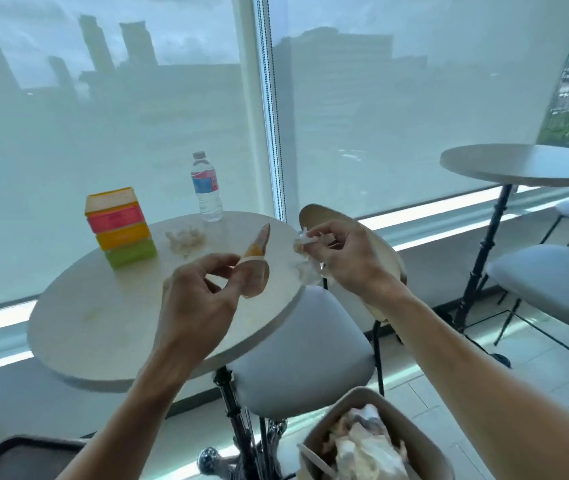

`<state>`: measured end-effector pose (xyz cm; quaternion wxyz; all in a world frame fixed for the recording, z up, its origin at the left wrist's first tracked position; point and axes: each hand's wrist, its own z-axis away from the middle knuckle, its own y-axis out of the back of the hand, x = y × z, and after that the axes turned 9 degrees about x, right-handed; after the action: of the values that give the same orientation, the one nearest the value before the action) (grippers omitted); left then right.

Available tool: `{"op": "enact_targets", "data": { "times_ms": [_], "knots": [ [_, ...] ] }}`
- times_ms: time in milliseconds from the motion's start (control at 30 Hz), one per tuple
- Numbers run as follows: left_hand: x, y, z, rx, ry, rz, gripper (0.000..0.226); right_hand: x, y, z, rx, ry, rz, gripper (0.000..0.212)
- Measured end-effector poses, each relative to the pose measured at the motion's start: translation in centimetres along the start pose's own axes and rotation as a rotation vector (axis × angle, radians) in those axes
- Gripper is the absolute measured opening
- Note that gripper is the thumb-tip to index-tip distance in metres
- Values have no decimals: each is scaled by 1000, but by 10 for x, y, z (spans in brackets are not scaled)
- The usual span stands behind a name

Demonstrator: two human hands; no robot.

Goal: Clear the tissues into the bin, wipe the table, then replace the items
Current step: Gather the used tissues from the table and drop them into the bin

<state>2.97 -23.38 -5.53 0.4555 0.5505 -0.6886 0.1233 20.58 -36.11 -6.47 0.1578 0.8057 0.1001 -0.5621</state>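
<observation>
The left hand (pixel 203 289) pinches a small tan disc-like piece with an orange smear (pixel 253 268) between thumb and curled fingers, held tilted above the near right part of the round table (pixel 103 327); what the piece is cannot be told. The right hand (pixel 340 258) pinches a crumpled white tissue (pixel 305 252) in its fingertips, just past the table's right edge and over the grey stool seat (pixel 296 355), with a tan curved chair back (pixel 385 268) behind the wrist. Nearest the camera, at the bottom edge, an open brown bin (pixel 425 441) sits below the right forearm and holds a heap of crumpled white and brownish paper that reaches close to its rim. At the bottom left corner lies the dark rim of a tray (pixel 16 455). The stool is tucked against the table's near right edge, and its seat fills the gap between table and bin. On the tabletop, the near half shows faint yellowish smudges. Farther in, a 2nd wad of tissue (pixel 186 239) lies near the middle, apart from both hands. To its left stands a stack of 4 coloured boxes (pixel 120 228), green at the bottom, then orange, pink and yellow, close to the left edge. A clear water bottle (pixel 206 188), capped and upright, stands at the far edge by the window blind (pixel 103 133). To the right, well apart across open floor, stand another round table (pixel 525 166) and grey stools (pixel 553 285).
</observation>
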Motion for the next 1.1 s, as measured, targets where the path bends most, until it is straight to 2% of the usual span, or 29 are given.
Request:
{"op": "enact_targets", "data": {
  "times_ms": [100, 300, 433, 533, 600, 633, 900, 1033, 1100],
  "knots": [
    [16, -13, 28, -38, -2, 10, 5, 21, 32, 25, 9, -60, 15, 12],
    [32, -29, 75, -110, 35, 18, 9, 80, 78, 75, -116, -223, 115, 19],
    [30, -42, 103, -173, 69, 26, 12, 125, 94, 111, -175, -321, 316, 15],
    [21, -51, 121, -237, 98, 35, 12, 148, 102, 134, -391, -414, 504, 13],
    [10, -59, 134, -272, 131, 38, 10, 156, 106, 144, -562, -451, 654, 24],
    [2, -64, 141, -293, 151, 35, 8, 157, 107, 147, -596, -463, 693, 29],
    [-50, -102, 192, -536, 228, -97, 14, 134, 123, 123, -331, -407, 570, 24],
    [-63, -109, 196, -595, 254, -187, 37, 118, 118, 112, -310, -352, 506, 15],
    [-62, -107, 187, -597, 227, -198, 40, 109, 112, 108, -325, -325, 486, 15]
  ]
}}
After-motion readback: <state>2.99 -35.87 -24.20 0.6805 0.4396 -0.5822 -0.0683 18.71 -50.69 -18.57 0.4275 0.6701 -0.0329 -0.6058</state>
